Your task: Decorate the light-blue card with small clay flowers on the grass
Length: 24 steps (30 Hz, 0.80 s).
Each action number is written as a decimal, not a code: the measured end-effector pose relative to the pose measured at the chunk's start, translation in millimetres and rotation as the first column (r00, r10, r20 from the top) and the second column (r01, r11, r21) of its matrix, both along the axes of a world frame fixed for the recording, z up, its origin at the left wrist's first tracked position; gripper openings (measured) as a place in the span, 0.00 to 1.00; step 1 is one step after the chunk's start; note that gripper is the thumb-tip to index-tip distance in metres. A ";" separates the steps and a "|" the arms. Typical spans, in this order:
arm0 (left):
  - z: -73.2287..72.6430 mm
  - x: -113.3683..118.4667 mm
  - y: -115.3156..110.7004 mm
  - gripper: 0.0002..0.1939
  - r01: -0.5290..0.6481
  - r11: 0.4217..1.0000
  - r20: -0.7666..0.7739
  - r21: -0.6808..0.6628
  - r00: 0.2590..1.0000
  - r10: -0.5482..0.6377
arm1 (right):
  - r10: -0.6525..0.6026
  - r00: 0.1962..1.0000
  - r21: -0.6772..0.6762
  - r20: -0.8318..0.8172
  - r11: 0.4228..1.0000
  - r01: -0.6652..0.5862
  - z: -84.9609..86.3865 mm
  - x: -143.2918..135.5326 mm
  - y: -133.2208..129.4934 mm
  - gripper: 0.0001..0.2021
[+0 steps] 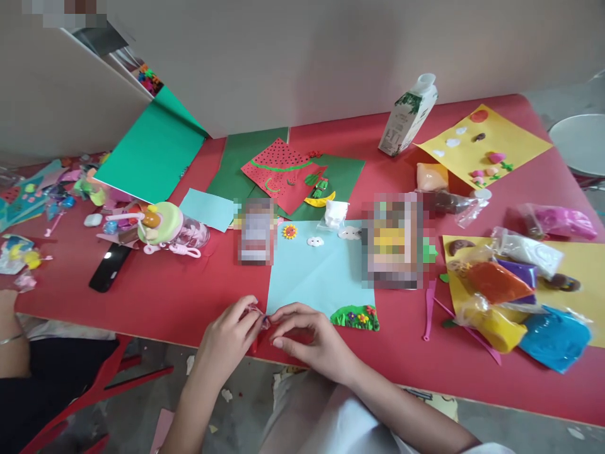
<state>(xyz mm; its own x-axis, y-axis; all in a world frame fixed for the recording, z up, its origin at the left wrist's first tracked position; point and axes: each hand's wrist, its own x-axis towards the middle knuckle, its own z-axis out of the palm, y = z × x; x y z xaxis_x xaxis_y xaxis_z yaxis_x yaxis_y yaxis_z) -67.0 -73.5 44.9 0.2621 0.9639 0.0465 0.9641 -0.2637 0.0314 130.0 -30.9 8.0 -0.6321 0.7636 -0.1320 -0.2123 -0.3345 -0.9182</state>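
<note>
Red tabletop [155, 299], lower centre: left hand [230, 328] pinching a clear wrapper [258, 310].
Probably light, soft, slippery, best gripped by its edge; right hand [312, 334] curved, thumb apart from fingertips.

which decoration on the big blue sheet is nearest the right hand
The flowered grass patch, at the near right corner; the sun and clouds sit farther off.

At bottom centre there are two hands, one left hand [229, 328] and one right hand [309, 334], with one plastic scrap [265, 323]. Centre: one sun [290, 232], two clouds [315, 241]. Left: one black phone [111, 268], one lidded cup [189, 233]. Upper right: one carton [407, 120]. Right: two yellow sheets [522, 135], two pink tools [430, 309]. Lower right: at least five clay bags [558, 337].
</note>
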 end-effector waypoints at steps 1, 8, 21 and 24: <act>-4.2 -0.6 -1.0 0.17 0.023 1.000 -0.005 -0.012 1.000 -0.023 | -0.021 1.000 -0.033 -0.008 0.999 0.021 -0.3 2.2 1.4 0.08; -21.0 6.5 15.6 0.18 -0.010 1.000 0.051 0.020 0.999 0.009 | -0.141 0.990 -0.127 0.009 0.982 0.141 5.4 16.8 12.8 0.11; 18.3 83.7 49.5 0.09 0.075 0.949 0.584 0.305 0.773 -0.249 | -0.284 0.946 0.010 0.156 0.958 0.286 18.8 58.3 26.4 0.15; 18.2 97.5 51.5 0.08 0.061 0.936 0.596 0.347 0.756 -0.270 | -0.295 0.939 0.095 0.174 0.955 0.282 24.8 67.1 27.4 0.15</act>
<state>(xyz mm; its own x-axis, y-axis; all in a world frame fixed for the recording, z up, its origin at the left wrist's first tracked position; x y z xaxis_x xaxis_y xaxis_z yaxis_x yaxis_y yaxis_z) 30.4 -22.0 63.2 0.2269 0.8208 0.5243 0.6926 -0.5144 0.5057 197.1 -3.4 32.8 -0.3525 0.9208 -0.1670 -0.1153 -0.2199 -0.9687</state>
